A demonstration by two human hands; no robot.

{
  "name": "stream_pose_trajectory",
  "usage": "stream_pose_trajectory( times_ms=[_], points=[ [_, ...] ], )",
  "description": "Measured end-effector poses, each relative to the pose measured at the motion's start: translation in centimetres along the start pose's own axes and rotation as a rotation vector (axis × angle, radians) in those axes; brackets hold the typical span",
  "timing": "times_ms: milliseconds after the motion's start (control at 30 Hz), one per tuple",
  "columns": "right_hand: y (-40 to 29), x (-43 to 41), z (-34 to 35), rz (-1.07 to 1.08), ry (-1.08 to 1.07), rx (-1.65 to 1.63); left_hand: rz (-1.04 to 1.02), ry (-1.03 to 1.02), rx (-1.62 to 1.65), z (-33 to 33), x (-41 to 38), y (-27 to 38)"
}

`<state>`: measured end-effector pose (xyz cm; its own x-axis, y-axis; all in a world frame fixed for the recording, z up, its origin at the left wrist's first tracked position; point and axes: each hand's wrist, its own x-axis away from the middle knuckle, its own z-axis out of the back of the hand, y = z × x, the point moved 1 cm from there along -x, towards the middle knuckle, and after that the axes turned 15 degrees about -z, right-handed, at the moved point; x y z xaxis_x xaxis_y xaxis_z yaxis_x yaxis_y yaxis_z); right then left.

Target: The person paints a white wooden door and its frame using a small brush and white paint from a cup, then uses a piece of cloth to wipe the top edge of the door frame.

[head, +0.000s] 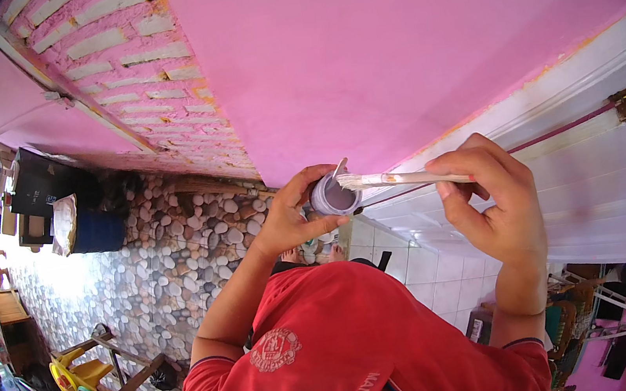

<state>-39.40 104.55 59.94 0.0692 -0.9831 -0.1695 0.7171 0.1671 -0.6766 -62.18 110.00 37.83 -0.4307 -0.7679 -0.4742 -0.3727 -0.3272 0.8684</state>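
My left hand holds a small, round, open plastic jar between thumb and fingers. Greyish-purple paint shows inside it, and a short pale stick leans over its rim. A flat paintbrush is pinched by its handle in my right hand, to the right of the jar. The brush lies nearly level, with its whitish bristles over the jar's mouth; whether they touch the paint I cannot tell.
Ahead rises a pink wall, with a pink-and-white brick-patterned strip at its left. A white panelled door stands at the right. Pebble-patterned flooring spreads left, where a blue bin and a wooden frame stand. White tiles lie lower right.
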Motion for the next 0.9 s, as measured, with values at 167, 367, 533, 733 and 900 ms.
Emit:
stream_pose_trajectory(
  times_ms=[167, 367, 533, 733, 900],
  points=[
    [-0.8, -0.5, -1.1, 0.034, -0.055, 0.119, 0.018, -0.032, 0.037, -0.5, -0.1, 0.1],
    [-1.2, -0.8, -2.5, 0.085, -0.152, 0.220, 0.020, -0.056, 0.058, -1.0, 0.1, -0.1],
    [-1.8, -1.0, -2.8, 0.123, -0.227, 0.255, 0.022, 0.015, 0.162, -1.2, 0.4, -0.4],
    [-1.5, -1.6, -2.7, 0.117, -0.203, 0.261, 0.039, 0.000, 0.123, -1.1, 0.4, -0.3],
    [-0.8, -2.0, -3.6, 0.150, -0.234, 0.290, 0.020, 0.007, 0.123, -1.4, 0.5, -0.5]
  ],
)
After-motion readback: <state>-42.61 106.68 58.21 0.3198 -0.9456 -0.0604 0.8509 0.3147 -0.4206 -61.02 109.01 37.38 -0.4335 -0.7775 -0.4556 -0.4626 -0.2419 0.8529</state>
